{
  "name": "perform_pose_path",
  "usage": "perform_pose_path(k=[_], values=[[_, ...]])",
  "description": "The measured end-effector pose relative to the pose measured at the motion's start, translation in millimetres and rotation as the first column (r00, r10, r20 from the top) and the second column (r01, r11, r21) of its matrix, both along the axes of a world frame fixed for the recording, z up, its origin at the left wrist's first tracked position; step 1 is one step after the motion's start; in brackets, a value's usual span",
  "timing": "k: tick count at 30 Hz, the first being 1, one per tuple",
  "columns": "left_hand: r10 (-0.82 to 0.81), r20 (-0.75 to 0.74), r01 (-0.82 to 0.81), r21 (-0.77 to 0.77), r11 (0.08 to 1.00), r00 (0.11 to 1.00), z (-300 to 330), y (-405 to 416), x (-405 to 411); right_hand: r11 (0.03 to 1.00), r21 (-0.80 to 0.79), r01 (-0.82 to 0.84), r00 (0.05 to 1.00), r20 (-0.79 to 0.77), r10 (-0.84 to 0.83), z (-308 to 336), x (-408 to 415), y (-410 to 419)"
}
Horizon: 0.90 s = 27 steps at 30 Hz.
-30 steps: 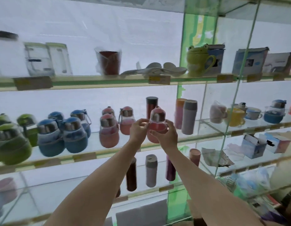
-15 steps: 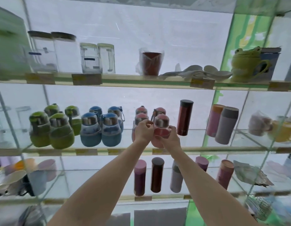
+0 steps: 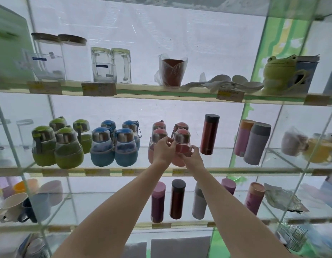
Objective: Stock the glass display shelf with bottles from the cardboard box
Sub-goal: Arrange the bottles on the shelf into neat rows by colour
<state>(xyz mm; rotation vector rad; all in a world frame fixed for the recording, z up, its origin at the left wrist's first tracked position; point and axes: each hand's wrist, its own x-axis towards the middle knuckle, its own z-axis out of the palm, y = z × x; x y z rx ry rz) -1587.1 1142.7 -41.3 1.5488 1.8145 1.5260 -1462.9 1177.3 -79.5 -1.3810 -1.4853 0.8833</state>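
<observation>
The pink bottle (image 3: 182, 144) stands at the front of the middle glass shelf (image 3: 148, 171), right-hand one of the near pair in a group of four pink bottles. Its neighbour (image 3: 158, 135) stands just left, partly hidden by the left hand, and two more pink bottles (image 3: 159, 125) sit behind. Left of these are four blue bottles (image 3: 113, 146), then four green bottles (image 3: 57, 144) farther left. Just right of the pink bottle stands a tall red flask (image 3: 209, 134), apart from it; a pink and a grey tumbler (image 3: 257, 143) stand farther right.

The shelf above carries glass jars (image 3: 111, 65), a wrapped brown cup (image 3: 172, 71) and a frog mug (image 3: 280, 73). The shelf below holds slim flasks (image 3: 177, 199) under the arms.

The left hand (image 3: 162, 152) has its fingers curled, fingertips pinching at the bottle's neck beside the strap. The right hand (image 3: 192, 156) is curled round the bottle's lower body from the right, thumb across its front.
</observation>
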Motion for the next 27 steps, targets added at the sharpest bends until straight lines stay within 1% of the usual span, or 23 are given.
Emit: perform_pose_path(k=[2, 4, 10, 13, 18, 20, 23, 27], values=[[-0.042, 0.039, 0.042, 0.01, 0.999, 0.998, 4.7, 0.7, 5.3, 0.999, -0.022, 0.043, 0.998, -0.054, -0.044, 1.8, 5.9, -3.2], [-0.091, 0.061, 0.089, 0.031, 0.996, 0.994, 9.5, 2.0, 14.8, 0.997, -0.021, 0.071, 0.995, -0.075, -0.072, 6.0, 15.3, -6.6], [-0.205, 0.074, 0.202, 0.045, 0.978, 0.976, 13.4, 7.4, 47.9, 0.986, 0.041, 0.164, 0.984, -0.084, -0.16, 18.3, 49.7, -14.6], [-0.302, 0.133, 0.302, 0.021, 0.953, 0.944, 10.9, 11.1, 64.0, 0.967, 0.068, 0.245, 0.966, -0.106, -0.237, 21.0, 70.7, -20.9], [-0.384, 0.086, 0.387, -0.013, 0.922, 0.919, -0.2, 17.4, 92.4, 0.933, 0.087, 0.349, 0.932, -0.139, -0.336, 16.9, 102.3, -28.7], [-0.423, 0.058, 0.427, -0.065, 0.902, 0.904, -2.4, 21.6, 102.4, 0.93, 0.093, 0.356, 0.931, -0.125, -0.344, 15.3, 112.2, -27.6], [-0.43, 0.067, 0.436, -0.112, 0.893, 0.9, -4.6, 36.3, 111.5, 0.931, 0.102, 0.352, 0.934, -0.109, -0.341, 16.3, 125.7, -16.3], [-0.381, 0.087, 0.39, -0.129, 0.912, 0.92, -11.5, 57.8, 114.2, 0.945, 0.098, 0.311, 0.945, -0.134, -0.297, 20.7, 129.2, 11.2]])
